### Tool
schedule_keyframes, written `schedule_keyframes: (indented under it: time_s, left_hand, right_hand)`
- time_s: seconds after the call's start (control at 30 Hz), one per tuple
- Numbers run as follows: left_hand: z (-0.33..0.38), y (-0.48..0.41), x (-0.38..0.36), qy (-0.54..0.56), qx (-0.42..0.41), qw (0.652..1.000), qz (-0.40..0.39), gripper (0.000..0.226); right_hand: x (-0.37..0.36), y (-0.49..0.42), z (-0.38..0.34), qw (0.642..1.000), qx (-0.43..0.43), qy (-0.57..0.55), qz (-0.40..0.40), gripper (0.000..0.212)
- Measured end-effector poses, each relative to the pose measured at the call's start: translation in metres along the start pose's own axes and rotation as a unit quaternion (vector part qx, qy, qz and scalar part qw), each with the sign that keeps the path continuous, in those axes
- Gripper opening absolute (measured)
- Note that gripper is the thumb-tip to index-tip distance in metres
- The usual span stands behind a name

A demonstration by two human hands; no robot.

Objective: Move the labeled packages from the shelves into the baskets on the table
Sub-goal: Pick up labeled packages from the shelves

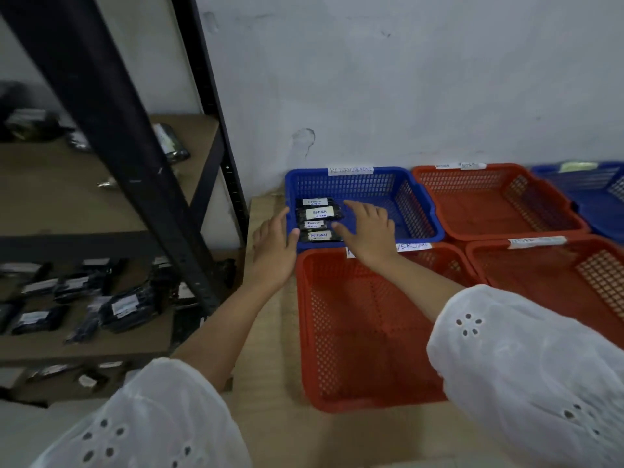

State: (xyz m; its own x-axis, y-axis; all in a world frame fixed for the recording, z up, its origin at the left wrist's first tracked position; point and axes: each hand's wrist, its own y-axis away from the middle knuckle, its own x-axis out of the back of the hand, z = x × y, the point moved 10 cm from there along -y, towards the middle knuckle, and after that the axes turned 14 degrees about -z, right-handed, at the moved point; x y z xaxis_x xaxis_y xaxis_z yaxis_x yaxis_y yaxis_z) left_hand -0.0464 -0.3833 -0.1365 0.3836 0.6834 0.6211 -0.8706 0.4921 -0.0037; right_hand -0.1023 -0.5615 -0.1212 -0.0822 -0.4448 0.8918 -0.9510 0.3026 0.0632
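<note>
Several black packages with white "RETURN" labels [317, 217] lie in a row against the left wall of the blue basket [415, 194] at the back left of the table. My left hand [275, 246] is open, its fingers lying against the basket's outer left corner beside the packages. My right hand [368, 229] reaches into the same basket with straight fingers and hovers just right of the packages, holding nothing. More black labeled packages [126, 307] lie on the shelf [84, 346] at the left.
A red basket [364, 332] stands just in front of the blue one, under my right forearm. Two more red baskets [496, 201] and another blue one [594, 190] fill the right side. The rack's black upright [135, 157] crosses the left of the view.
</note>
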Motion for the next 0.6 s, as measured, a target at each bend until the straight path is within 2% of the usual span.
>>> schedule_keyframes:
  time_s: [0.37,0.6]
  left_hand:
    - [0.040,0.189,0.081,-0.070,-0.081,0.993,0.053,0.037]
    - [0.030,0.252,0.163,-0.074,-0.078,0.990,0.096,0.037]
  right_hand:
    - [0.023,0.162,-0.102,0.988,0.134,-0.069,0.038,0.051]
    - [0.023,0.204,-0.200,0.970,0.218,-0.107,0.021,0.048]
